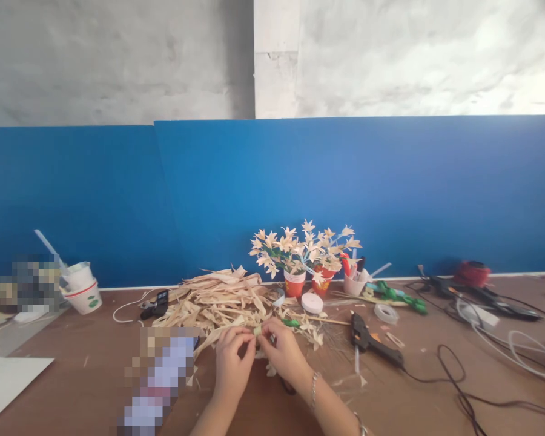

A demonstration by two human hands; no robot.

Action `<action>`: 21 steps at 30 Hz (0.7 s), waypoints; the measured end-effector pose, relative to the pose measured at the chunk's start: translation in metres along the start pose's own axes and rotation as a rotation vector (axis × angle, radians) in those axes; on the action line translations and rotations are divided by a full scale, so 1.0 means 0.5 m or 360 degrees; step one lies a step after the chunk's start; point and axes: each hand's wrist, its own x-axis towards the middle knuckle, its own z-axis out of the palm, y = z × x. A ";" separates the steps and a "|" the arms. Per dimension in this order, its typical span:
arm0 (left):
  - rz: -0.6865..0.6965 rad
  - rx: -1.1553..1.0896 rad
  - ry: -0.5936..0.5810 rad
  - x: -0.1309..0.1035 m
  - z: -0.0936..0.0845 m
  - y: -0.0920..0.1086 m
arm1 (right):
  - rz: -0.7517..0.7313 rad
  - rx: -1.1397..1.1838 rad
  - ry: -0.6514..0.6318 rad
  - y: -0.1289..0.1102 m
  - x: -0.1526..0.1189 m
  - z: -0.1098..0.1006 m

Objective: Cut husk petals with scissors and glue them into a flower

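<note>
"Brown tabletop (399,406) against a bright blue partition panel (300,181), with a grey plastered wall (118,60) above that. What is being handled, and where is it?"

"One small pale-green piece (257,330), too tiny for me to make out its material. It sits between the fingertips of both hands, low in the middle of the view"

"How is it gripped?"

"With a nearly closed pinch from each side. The left hand (233,356) has thumb and forefinger brought close at one side of it; the right hand (281,347), with a silver chain bracelet (315,387) at the wrist, pinches it at the other. How firmly they press, I can't tell"

"And just around them?"

"Beyond the fingers spreads a heap of dry, straw-coloured husk strips (222,297). Right of it lies a round white roll (312,303), and behind that stand a red cup with a white rim (294,286) and a second red cup (323,283), both under pale star-shaped flowers (284,244)"

"Farther out?"

"To the right, a black glue gun (375,345) on a dark cable, near a roll of clear tape (386,313). To the left, a small black device with a screen (162,300), a pixelated oblong shape (157,387) and stacked white cups with a red band and green spots (84,297)"
</note>
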 end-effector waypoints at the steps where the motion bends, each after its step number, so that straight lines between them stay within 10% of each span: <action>1: 0.0008 -0.0011 0.0001 0.001 -0.001 0.000 | 0.0000 0.0015 0.0004 -0.001 0.000 -0.001; 12: -0.0270 -0.0114 0.0175 -0.002 0.011 -0.016 | 0.0066 0.0321 -0.0162 -0.016 0.005 -0.008; 17: -0.1010 -0.0306 0.0512 0.013 -0.013 -0.064 | 0.0456 0.1201 -0.0377 -0.017 0.014 -0.058; 21: -0.1134 -0.0599 0.0824 0.016 -0.017 -0.062 | 0.0571 0.2097 -0.0200 0.004 0.023 -0.105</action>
